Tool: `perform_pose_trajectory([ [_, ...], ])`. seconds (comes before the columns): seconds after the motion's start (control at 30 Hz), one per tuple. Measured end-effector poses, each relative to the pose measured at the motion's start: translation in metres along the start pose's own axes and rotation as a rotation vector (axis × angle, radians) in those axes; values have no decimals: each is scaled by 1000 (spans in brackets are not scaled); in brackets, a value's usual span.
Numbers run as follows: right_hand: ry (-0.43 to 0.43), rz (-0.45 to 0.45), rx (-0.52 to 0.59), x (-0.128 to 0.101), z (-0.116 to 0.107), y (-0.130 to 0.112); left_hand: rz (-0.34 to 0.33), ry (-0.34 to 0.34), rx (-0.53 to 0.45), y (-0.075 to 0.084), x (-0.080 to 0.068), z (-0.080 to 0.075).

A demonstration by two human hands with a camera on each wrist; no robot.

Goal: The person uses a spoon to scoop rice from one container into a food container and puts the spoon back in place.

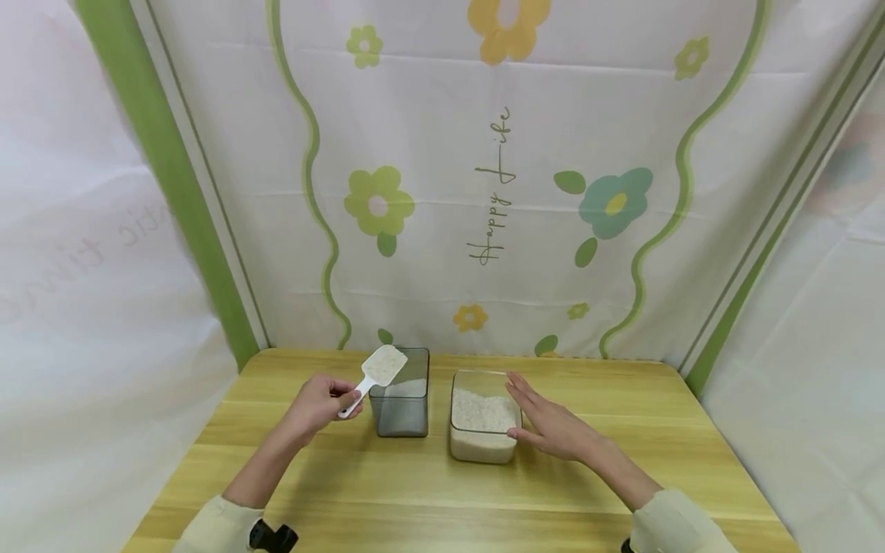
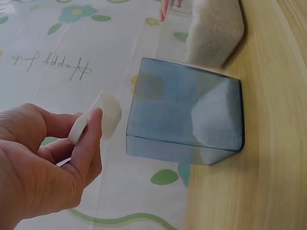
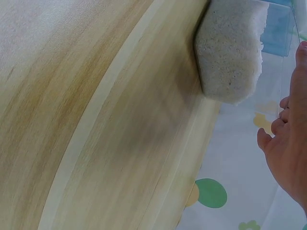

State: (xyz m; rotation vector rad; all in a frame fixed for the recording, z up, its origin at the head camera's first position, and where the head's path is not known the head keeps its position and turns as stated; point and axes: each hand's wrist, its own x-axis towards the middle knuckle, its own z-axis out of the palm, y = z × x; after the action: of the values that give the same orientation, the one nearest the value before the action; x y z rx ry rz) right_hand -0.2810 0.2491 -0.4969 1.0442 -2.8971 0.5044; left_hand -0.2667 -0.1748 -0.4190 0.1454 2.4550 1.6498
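Observation:
A white scoop (image 1: 384, 365) heaped with rice-like grain is pinched by its handle in my left hand (image 1: 322, 405). The scoop is above the back left of a blue-grey see-through container (image 1: 402, 418), which has a pale heap inside. In the left wrist view that heap (image 2: 218, 117) slopes against one wall of the container. To the right stands a clear container (image 1: 482, 447), more than half full of off-white grain (image 1: 478, 411). My right hand (image 1: 553, 426) rests at this container's right rim with fairly straight fingers.
Both containers stand on a wooden table (image 1: 387, 491) with rounded back corners. A white curtain (image 1: 429, 138) with printed flowers hangs right behind the table, and more fabric hangs at both sides. A black strap device (image 1: 273, 538) is on the left wrist.

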Motion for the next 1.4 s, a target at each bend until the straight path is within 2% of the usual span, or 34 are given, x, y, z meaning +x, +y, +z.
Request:
perform_pose_trajectory([
  [0.13,-4,-2,-3,0,1,0,4,94,125,-1,0,5],
  [0.3,8,-4,-8,-1,2,1,41,165,269,0,2,11],
  [0.57,0,3,0,-3,5,1,122,221,389,-5,6,21],
  [0.9,-9,9,-3,-2,2,-2,219,276,607,-5,10,31],
  [1.1,-7,3,-14,0,0,-2,305,325,708,-4,8,36],
  [1.4,-12,4,-15,1,-1,-1,476,421,861,-10,9,42],
])
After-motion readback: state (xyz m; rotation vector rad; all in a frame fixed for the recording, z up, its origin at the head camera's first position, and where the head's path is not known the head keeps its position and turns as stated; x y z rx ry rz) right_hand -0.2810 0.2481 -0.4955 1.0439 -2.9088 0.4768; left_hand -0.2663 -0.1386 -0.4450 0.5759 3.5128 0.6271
